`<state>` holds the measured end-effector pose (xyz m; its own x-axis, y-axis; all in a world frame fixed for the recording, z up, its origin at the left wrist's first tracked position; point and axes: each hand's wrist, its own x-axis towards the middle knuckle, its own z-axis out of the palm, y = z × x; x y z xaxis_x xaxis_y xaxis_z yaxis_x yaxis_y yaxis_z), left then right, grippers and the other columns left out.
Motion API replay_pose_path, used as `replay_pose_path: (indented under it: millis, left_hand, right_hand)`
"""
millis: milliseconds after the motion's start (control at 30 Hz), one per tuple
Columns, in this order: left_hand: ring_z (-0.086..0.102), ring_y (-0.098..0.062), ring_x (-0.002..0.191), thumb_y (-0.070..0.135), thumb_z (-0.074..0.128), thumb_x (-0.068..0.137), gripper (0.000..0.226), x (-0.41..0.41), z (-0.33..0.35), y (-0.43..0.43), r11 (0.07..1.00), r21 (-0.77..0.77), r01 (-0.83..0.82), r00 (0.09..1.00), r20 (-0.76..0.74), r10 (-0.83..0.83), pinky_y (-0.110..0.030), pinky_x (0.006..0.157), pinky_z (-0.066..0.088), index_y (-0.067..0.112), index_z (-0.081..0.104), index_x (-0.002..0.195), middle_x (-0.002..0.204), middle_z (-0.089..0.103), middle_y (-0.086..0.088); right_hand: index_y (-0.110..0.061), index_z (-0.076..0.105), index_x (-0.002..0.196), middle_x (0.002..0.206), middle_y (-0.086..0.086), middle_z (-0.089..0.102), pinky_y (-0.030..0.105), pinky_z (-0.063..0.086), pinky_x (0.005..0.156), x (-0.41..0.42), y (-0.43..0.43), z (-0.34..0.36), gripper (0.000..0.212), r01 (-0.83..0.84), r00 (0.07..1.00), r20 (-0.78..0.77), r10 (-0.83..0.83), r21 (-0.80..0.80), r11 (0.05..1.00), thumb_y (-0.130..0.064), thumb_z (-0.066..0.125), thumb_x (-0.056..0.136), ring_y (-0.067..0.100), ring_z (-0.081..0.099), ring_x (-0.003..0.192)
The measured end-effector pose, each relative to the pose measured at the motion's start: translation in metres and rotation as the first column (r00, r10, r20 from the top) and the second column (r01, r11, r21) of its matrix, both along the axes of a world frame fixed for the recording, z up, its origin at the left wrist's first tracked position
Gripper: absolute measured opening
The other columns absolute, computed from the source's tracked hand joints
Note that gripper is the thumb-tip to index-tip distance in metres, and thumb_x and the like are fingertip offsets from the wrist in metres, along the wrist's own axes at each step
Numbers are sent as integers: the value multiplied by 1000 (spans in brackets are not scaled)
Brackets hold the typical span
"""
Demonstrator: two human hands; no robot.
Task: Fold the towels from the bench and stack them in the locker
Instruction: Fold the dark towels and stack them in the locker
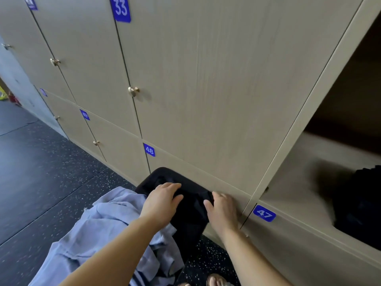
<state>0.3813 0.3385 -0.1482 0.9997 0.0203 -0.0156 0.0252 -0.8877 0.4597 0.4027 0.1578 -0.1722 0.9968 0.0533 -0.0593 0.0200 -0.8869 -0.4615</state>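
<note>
A black towel lies on the far end of a dark bench, close to the lockers. My left hand sits on the towel's left part with its fingers curled into the cloth. My right hand holds the right edge, thumb spread on top. A crumpled light blue towel covers the bench nearer to me, under my left forearm. At the right, a locker stands open above the number 47, and a dark folded item lies inside it.
A wall of beige lockers with blue number plates and brass knobs runs close behind the bench. Dark speckled floor stretches to the left. A sandalled foot shows at the bottom edge.
</note>
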Motion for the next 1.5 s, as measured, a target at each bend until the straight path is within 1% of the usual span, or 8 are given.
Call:
replay_pose_path:
  millis: [333, 500, 733, 900, 1000, 1167, 1333, 1500]
  left_hand:
    - [44, -15, 133, 35, 50, 101, 46, 9, -9, -4, 1000, -6, 14, 999, 32, -14, -27, 105, 37, 23, 46, 145, 144, 51, 6]
    - [50, -20, 126, 33, 57, 97, 44, 0, 29, -6, 998, -52, 21, 992, 124, -14, -30, 102, 39, 21, 52, 139, 136, 57, 2]
    - [48, -19, 130, 32, 60, 95, 48, -26, 124, -10, 992, -117, 38, 958, 286, -3, -30, 105, 37, 20, 51, 140, 140, 54, 2]
    - [63, -8, 95, 25, 60, 96, 15, -58, 204, -17, 958, -247, 145, 937, 344, -53, -29, 84, 47, 19, 69, 106, 98, 70, 8]
    - [51, 3, 59, 21, 59, 96, 17, -80, 245, -28, 913, -371, 171, 922, 388, -15, -16, 59, 38, 22, 59, 79, 65, 57, 12]
    - [58, 0, 56, 17, 53, 100, 17, -113, 303, -44, 720, -660, 215, 922, 381, 74, -12, 54, 43, 14, 59, 84, 59, 64, 12]
    - [68, -15, 76, 22, 51, 101, 21, -134, 335, -54, 654, -709, 264, 915, 399, 63, -27, 70, 54, 3, 61, 102, 84, 73, -11]
    - [67, -18, 77, 20, 53, 100, 16, -144, 355, -58, 621, -734, 277, 885, 446, 133, -48, 87, 54, 6, 60, 94, 71, 69, 2]
  right_hand:
    - [-14, 68, 104, 100, 1, 68, 30, 44, 82, 10, 5, -7, 20, 8, 995, 95, -23, 154, 988, -28, 59, 92, 20, 60, 99]
    - [-22, 66, 93, 86, -5, 69, 26, 37, 64, 3, 5, 49, 8, -88, 986, 158, 43, 285, 954, -28, 61, 90, 16, 61, 80]
    - [-30, 66, 98, 95, -13, 71, 29, 47, 75, -25, 4, 167, 11, -259, 936, 292, 196, 194, 946, -34, 61, 89, 13, 62, 90]
    - [-32, 69, 96, 88, -13, 70, 29, 48, 77, -56, -10, 257, 11, -348, 897, 346, 274, 175, 921, -30, 63, 87, 12, 63, 87]
    - [-33, 64, 109, 97, -12, 69, 37, 54, 84, -74, -27, 297, 29, -350, 900, 384, 206, 355, 867, -31, 70, 81, 12, 66, 91]
    - [-22, 47, 132, 106, 4, 71, 35, 51, 91, -102, -60, 329, 81, -249, 967, 222, 129, 697, 673, -46, 83, 63, 17, 68, 100]
    - [-18, 70, 85, 83, -5, 74, 26, 54, 74, -128, -68, 336, 4, -265, 963, 162, 217, 732, 627, -15, 72, 84, 13, 69, 83]
    - [-18, 71, 75, 74, -3, 73, 28, 55, 72, -143, -81, 362, 17, -273, 962, 222, 161, 725, 632, -14, 65, 90, 12, 69, 73]
